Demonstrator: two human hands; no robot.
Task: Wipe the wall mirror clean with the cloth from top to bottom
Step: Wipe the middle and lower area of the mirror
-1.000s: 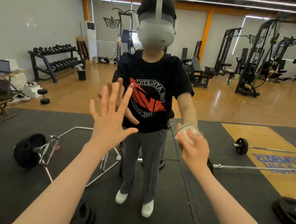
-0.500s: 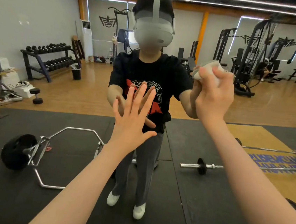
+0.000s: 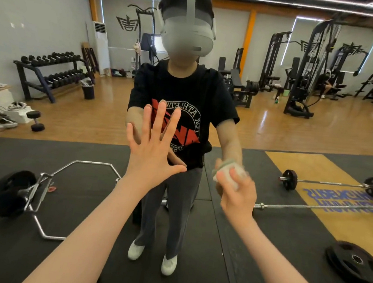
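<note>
While left hand (image 3: 154, 151) braces mirror (image 3: 296, 134), right hand (image 3: 238, 195) presses cloth (image 3: 228, 172)

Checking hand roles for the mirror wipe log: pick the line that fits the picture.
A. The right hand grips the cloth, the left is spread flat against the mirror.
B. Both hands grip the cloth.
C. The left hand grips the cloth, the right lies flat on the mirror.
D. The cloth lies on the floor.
A: the right hand is curled round the bunched white cloth, while the left hand is spread open against the mirror, meeting its own reflection.
</note>
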